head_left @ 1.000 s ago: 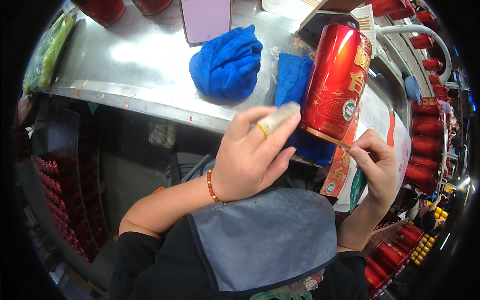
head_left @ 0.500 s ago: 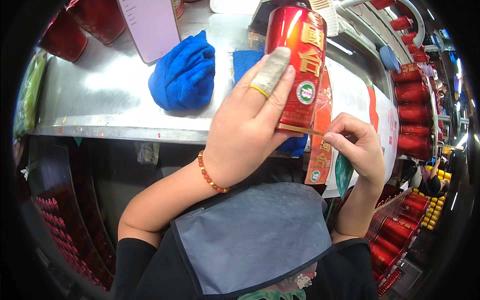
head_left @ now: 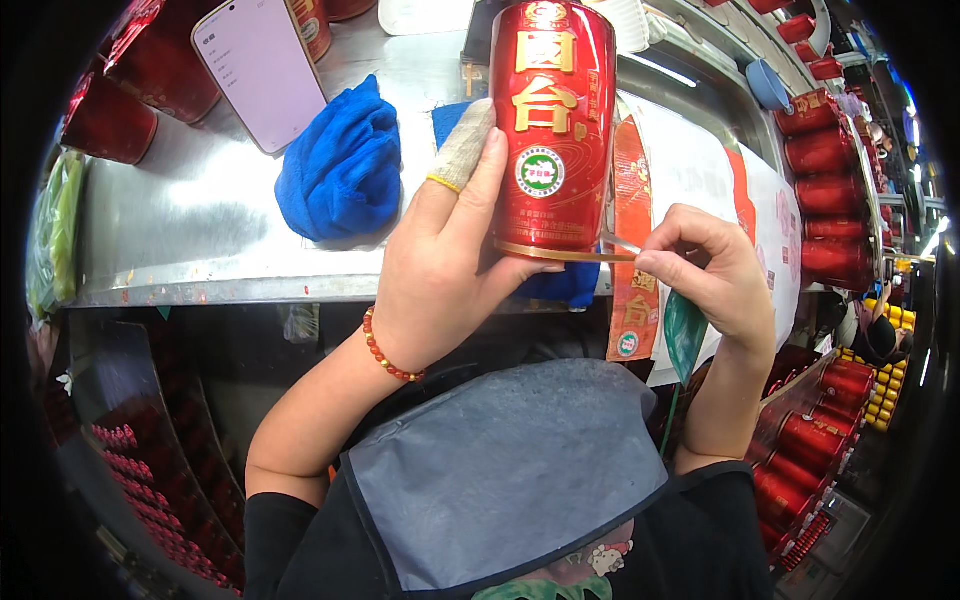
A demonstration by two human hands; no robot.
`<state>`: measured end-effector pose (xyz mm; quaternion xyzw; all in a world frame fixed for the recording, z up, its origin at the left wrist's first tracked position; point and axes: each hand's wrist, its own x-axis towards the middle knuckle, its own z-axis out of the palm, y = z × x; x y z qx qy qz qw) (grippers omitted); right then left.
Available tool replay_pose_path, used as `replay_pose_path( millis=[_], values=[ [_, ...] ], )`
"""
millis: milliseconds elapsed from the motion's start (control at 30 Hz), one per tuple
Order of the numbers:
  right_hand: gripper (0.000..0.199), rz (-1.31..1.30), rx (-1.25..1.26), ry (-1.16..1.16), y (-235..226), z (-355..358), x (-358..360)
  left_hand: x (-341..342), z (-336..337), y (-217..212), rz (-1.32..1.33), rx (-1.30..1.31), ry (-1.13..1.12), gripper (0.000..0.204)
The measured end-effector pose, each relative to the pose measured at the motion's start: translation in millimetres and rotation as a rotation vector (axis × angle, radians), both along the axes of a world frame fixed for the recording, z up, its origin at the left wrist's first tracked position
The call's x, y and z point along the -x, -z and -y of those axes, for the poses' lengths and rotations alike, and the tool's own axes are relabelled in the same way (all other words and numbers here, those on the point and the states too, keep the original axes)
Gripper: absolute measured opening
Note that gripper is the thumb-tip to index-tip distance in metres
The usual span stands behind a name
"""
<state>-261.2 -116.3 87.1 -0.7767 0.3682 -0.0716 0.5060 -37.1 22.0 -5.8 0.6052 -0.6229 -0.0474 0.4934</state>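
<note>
A glossy red bottle (head_left: pixel 555 130) with raised gold characters and a round green-and-white emblem is held tilted over the metal table's front edge. My left hand (head_left: pixel 435 235) grips it from the left side, thumb under the base; a grey cloth cot with a yellow rim covers one finger. Along the bottle's bottom rim runs a narrow gold strip (head_left: pixel 590 256), its loose end standing out to the right. Thumb and forefinger of my right hand (head_left: pixel 715 265) pinch that end. A green plastic piece (head_left: pixel 684 335) hangs below the right hand.
A crumpled blue cloth (head_left: pixel 340 165) and a phone (head_left: pixel 262 75) lie on the metal table (head_left: pixel 180 230) to the left. Flat red printed sheets (head_left: pixel 632 200) and white paper (head_left: pixel 690 170) lie to the right. Red bottles (head_left: pixel 838 205) stand racked at the far right.
The bottle has turned, bringing its gold characters and emblem round to face me. In the picture, it and my left hand have shifted left; my right hand keeps its pinch on the gold strip.
</note>
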Motion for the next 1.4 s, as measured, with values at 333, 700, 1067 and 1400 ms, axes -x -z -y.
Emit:
replay_pose_path(
  millis=[333,700,1067,1400],
  values=[
    [0.014,0.074,0.137,-0.029,-10.9,-0.4,4.1,-4.2,-3.2,1.7,0.01,-0.041,0.014,0.094],
    [0.015,0.044,0.008,0.008,10.2,2.2,1.4,-5.3,-8.3,-6.4,-0.216,-0.113,0.104,0.083],
    [0.015,0.062,-0.098,0.023,28.4,3.1,-3.5,2.2,-6.8,-4.9,-0.313,-0.153,0.049,0.085],
    [0.016,0.092,-0.21,0.018,36.8,3.4,-10.0,18.6,8.2,-16.9,0.217,-0.021,-0.089,0.105]
  ],
)
